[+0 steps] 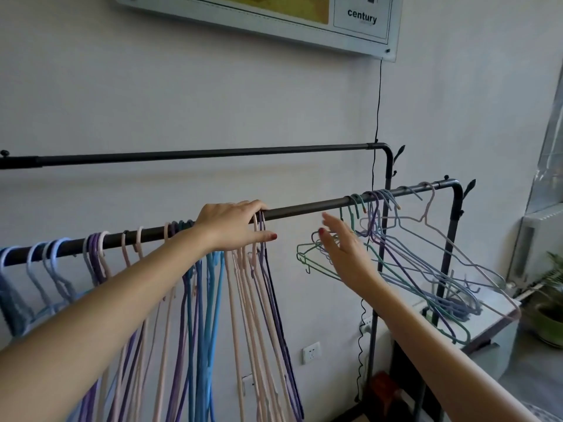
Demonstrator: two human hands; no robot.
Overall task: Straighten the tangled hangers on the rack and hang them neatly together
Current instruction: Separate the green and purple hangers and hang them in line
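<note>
Left hand (234, 226) rests on the front rail (304, 210), fingers curled over the hooks of the last neat hangers (259, 269), thumb stretched out below; looks like it pins that group in place so it doesn't slide while the other hand works. Right hand (344, 248) is open, fingers spread, holding nothing, reaching into the tangled hangers (426, 269) to the right; its fingertips overlap the green and purple wires, but actual contact can't be told from this view

Neat hangers hang straight down along the left and middle of the rail, sorted roughly by colour: pale blue far left, then purple, pink, blue, pink again, dark purple at the end under the left hand. Bare stretch of rail between the two groups. The tangle (green, purple, blue, one pink) sits near the rail's right bend, hooks bunched and crossed, bodies swung out sideways and interlocked, some drooping toward the ledge (502, 315) behind

Back rail (198, 153) carries no hangers in the part seen. Wall has a framed board (274, 16) up top with a black cable (378, 102) dropping past the rack; socket (311, 352) low on wall, potted plant (551, 318) far right

Judgement: task well along, most hangers done, right cluster left. Next step likely picks one hanger out of the tangle, frees it, and slides it left to join the held group. Risk: pulling one drags its neighbours off the rail, since the wires interlock
</note>
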